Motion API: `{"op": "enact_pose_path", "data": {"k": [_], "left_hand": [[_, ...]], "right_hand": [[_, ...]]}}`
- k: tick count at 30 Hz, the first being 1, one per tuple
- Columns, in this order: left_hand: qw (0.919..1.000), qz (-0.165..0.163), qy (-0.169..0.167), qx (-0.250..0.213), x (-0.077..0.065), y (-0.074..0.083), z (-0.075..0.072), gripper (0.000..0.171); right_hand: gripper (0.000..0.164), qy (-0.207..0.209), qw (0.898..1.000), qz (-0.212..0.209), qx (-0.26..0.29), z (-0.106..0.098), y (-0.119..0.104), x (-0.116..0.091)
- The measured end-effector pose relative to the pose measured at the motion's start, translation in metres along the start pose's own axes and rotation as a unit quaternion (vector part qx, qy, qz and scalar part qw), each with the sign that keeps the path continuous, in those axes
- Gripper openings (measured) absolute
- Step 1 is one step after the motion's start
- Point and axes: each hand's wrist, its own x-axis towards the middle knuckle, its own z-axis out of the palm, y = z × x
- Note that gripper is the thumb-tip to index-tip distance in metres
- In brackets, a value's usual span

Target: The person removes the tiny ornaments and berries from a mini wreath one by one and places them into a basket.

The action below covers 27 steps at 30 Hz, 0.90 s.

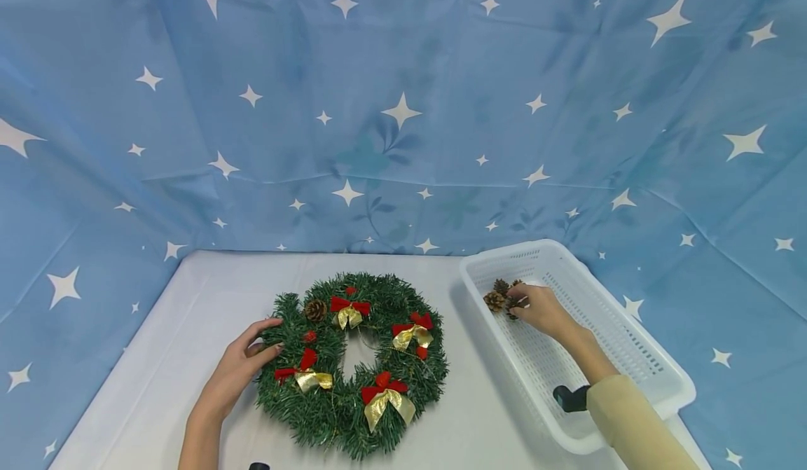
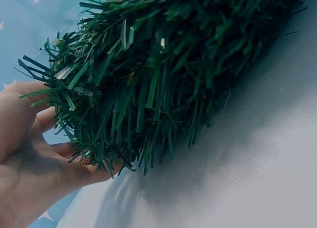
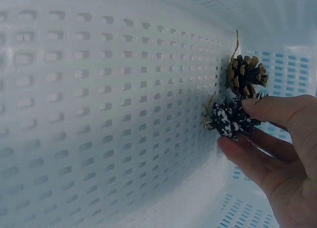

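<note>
A green tinsel wreath (image 1: 334, 414) lies on the white table, trimmed with several red-and-gold bows. One brown pine cone (image 1: 316, 309) sits at its upper left. My left hand (image 1: 236, 365) holds the wreath's left edge, with fingers and thumb around the tinsel in the left wrist view. Over at the right, my right hand (image 1: 543, 310) reaches into a white plastic basket (image 1: 679, 389). Between thumb and fingers it pinches a dark pine cone with white-dusted scales (image 3: 229, 118) and a gold loop. Beside that, a brown pine cone (image 3: 245, 72) rests in the basket.
More pine cones (image 1: 494, 301) lie by the basket's left wall. Blue cloth with white stars (image 1: 403, 141) hangs behind and at both sides of the white table (image 1: 145, 400). A small black object (image 1: 259, 466) shows at the bottom edge.
</note>
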Motion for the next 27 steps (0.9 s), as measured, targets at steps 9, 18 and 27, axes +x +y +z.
{"op": "enact_pose_path", "data": {"k": [9,18,27], "left_hand": [[1.0,0.0,-0.002,-0.004,0.0,-0.001,0.0,0.067],[1.0,-0.001,0.0,-0.001,0.0,0.0,0.0,0.067],[1.0,0.0,-0.002,0.001,-0.001,0.001,0.0,0.068]], "right_hand": [[0.026,0.008,1.0,-0.013,0.007,-0.004,0.004,-0.001],[0.026,0.007,1.0,-0.01,0.012,-0.01,0.002,-0.003],[0.028,0.018,1.0,-0.016,0.003,-0.017,-0.006,-0.005]]}}
